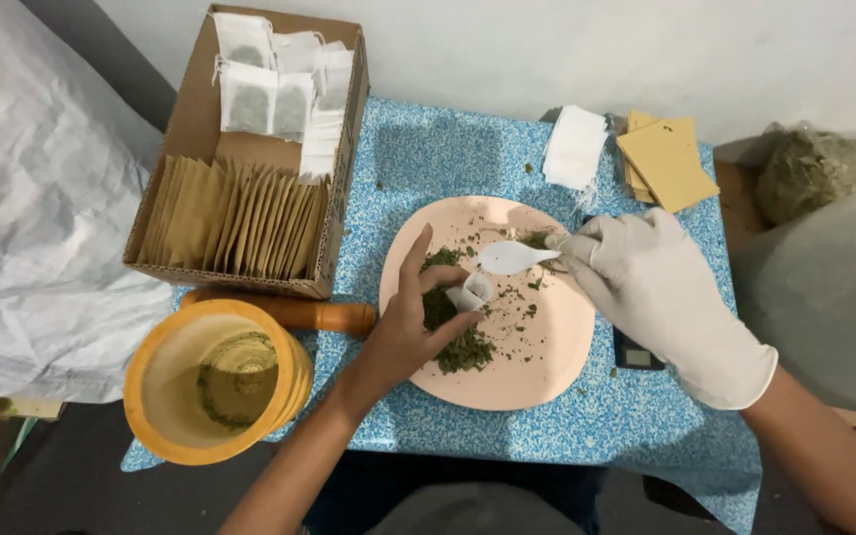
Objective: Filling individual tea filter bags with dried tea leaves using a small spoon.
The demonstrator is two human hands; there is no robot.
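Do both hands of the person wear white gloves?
No, only the right hand, holding the white plastic spoon, wears a white glove; the left hand, holding the small white paper bag, is bare.

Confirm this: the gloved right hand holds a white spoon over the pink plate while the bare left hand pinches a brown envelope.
Not quite. In the head view the left hand pinches a small white pouch, not a brown envelope. The gloved right hand does hold the white spoon over the pink plate.
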